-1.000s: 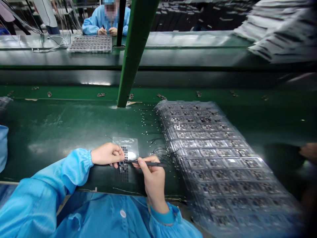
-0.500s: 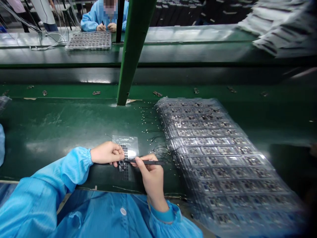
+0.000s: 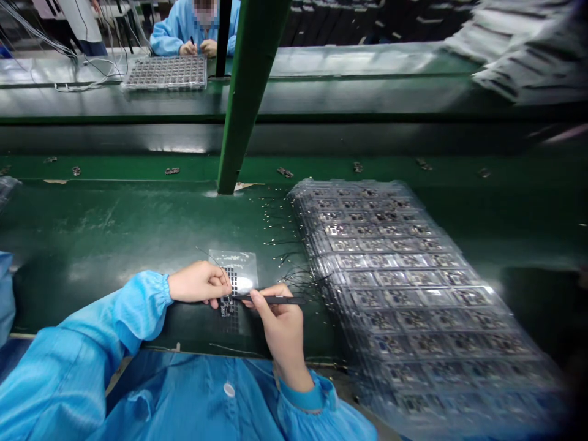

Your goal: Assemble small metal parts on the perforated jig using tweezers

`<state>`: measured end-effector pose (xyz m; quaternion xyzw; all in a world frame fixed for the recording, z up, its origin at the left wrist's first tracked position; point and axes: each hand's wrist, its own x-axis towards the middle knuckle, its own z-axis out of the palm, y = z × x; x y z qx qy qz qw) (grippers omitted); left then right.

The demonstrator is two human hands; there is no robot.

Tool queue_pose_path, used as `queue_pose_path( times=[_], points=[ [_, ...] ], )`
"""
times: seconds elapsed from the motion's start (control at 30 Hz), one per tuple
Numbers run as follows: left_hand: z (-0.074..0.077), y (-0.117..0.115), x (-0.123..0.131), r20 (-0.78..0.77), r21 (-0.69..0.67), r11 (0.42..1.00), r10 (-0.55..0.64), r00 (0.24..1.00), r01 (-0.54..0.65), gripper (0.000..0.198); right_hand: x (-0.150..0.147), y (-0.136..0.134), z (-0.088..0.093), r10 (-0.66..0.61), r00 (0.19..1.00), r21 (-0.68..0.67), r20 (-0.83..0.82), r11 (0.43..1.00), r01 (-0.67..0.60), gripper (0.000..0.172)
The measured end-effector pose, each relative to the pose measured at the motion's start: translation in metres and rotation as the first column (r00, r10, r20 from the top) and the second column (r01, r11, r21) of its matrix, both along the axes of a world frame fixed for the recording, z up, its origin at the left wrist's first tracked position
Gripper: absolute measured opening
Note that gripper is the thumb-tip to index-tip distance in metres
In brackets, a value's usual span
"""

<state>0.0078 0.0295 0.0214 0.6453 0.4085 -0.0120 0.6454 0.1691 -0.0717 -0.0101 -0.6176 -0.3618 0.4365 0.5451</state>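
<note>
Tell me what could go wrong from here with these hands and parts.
The slim dark tool in the right hand points at the small board by the fingertips of the left hand, so a slip might scratch it or poke a finger.

The tool's back end sticks out toward the thin wires beside the clear trays; it could snag one.

Glare on clear sheet [image 3: 247,282]; right edge dim, seemingly blurred.
</note>
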Motion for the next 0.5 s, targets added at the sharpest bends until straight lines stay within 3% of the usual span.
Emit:
queue_pose_path(
  times=[0.5],
  points=[
    [0.0027,0.0008,0.0003,0.006,-0.007,1.0,-0.01,1.0,0.01,0.016,-0.0001,0.0005,-0.0009,-0.006,1.0,0.01,0.023,1.0,0.005,0.022]
  ],
)
